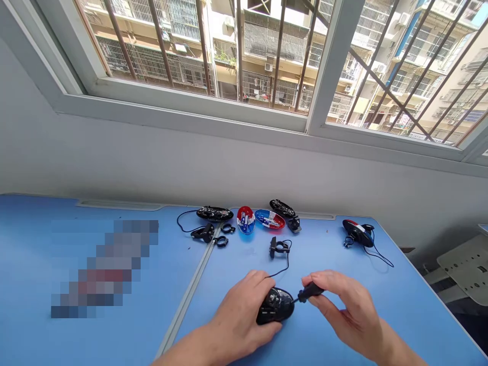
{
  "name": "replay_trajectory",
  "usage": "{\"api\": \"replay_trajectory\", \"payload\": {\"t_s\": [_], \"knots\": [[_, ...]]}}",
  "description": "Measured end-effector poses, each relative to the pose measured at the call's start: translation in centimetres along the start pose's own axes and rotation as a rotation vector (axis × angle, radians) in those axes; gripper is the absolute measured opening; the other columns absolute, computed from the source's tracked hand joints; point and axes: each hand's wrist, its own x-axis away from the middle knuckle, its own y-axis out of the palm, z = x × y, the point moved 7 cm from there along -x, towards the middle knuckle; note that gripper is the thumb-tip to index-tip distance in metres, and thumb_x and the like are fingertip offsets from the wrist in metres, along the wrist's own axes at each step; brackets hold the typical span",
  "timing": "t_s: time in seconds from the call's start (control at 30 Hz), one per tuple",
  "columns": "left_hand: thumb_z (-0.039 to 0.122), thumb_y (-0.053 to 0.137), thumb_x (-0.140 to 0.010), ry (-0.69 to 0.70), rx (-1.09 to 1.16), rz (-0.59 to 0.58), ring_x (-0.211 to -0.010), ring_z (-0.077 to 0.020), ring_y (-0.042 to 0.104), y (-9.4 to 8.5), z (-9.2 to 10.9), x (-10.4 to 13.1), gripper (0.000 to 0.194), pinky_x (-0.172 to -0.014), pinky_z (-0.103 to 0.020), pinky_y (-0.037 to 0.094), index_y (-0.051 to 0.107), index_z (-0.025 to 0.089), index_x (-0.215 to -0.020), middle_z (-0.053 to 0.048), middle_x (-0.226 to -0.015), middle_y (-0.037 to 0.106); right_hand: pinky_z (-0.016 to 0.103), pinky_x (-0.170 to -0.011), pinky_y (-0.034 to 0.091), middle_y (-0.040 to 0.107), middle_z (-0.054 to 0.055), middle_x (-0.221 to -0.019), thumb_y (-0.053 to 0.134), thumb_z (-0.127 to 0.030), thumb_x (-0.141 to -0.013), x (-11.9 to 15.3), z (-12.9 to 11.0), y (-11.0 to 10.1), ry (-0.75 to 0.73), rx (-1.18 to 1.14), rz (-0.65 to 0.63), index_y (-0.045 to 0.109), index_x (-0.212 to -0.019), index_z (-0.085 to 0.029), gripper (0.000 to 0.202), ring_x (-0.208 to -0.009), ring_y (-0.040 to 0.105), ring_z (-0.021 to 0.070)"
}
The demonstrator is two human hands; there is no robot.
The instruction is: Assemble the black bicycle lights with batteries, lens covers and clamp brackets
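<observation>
On my feed, the left hand [242, 314] clasped a black device [281, 306] over the table [328, 254]; the right hand [351, 305] pinched a screwdriver [310, 292] against its end. I judged screwdriving underway, next needing steady pressure.

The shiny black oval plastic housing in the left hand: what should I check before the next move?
1. Left hand holding the shiny black oval plastic housing: ok.
2. Right hand gripping the black-handled, thin-shafted screwdriver: ok.
3. Left fingers away from the screwdriver's tip: ok.
4. Tip properly seated in a screw: cannot tell, too small to see.
5. Thin black cable clear of the left hand: not ok, it runs up to it.
6. Red, white and blue oval plastic shell away from both hands: ok.
</observation>
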Motion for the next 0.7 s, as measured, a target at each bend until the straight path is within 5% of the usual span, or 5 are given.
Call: {"api": "replay_trajectory", "payload": {"t_s": [0.7], "knots": [[0.018, 0.060, -0.064, -0.014, -0.008, -0.034, -0.085, -0.0251, 0.054, -0.8, 1.0, -0.1, 0.022, -0.072, -0.033, 0.043, 0.051, 0.021, -0.084, -0.004, -0.091, 0.059, 0.029, -0.065, 0.061, 0.074, 0.006, -0.085, 0.054, -0.015, -0.095, -0.4, -0.5, -0.1, -0.020, 0.046, 0.036, 0.050, -0.124, -0.022, 0.029, -0.069, 0.070, 0.0165]]}}
